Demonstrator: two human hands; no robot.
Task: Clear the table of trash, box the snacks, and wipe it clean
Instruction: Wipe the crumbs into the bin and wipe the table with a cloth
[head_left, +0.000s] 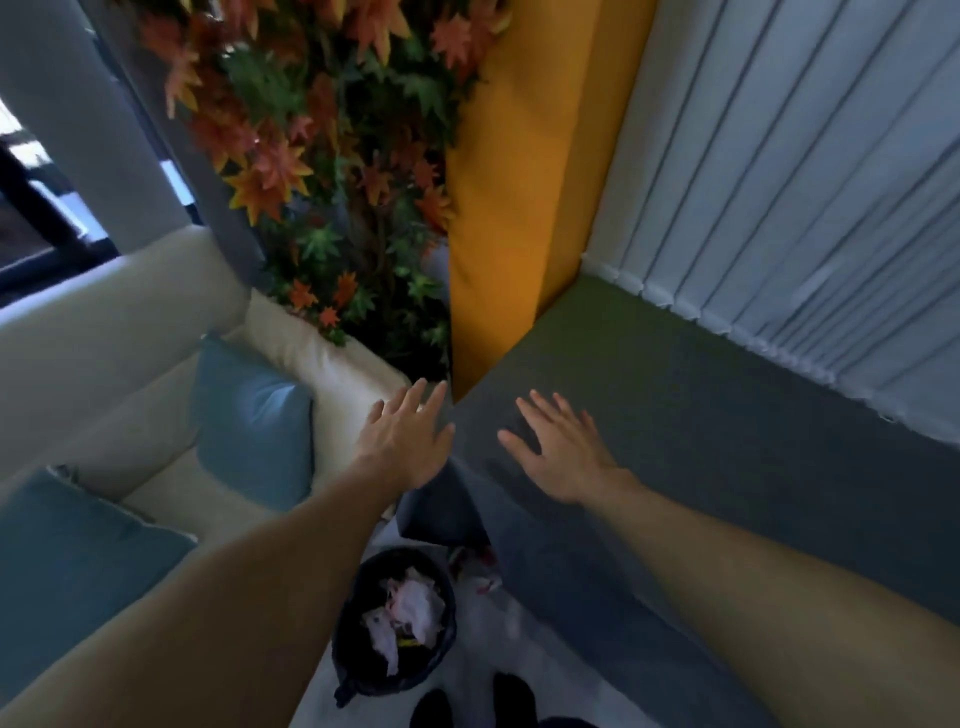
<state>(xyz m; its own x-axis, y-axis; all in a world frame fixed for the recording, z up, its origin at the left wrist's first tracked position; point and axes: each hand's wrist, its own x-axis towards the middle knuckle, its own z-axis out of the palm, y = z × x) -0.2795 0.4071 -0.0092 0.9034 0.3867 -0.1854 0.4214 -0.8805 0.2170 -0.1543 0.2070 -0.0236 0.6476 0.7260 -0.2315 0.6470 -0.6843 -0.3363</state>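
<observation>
Hands spread flat and empty, left hand (402, 441) near sofa arm (332, 358); right hand (558, 449) over grey carpet (727, 415), bin (395, 623) of seemingly crumpled paper below

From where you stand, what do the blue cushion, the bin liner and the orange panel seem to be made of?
The blue cushion looks like smooth woven fabric with a slight sheen; soft folds catch the light. The bin liner seems to be thin black plastic film, glossy and wrinkled at the rim. The orange panel looks padded and covered in matte cloth or leatherette, with faint soft dents; which one I cannot tell.
</observation>
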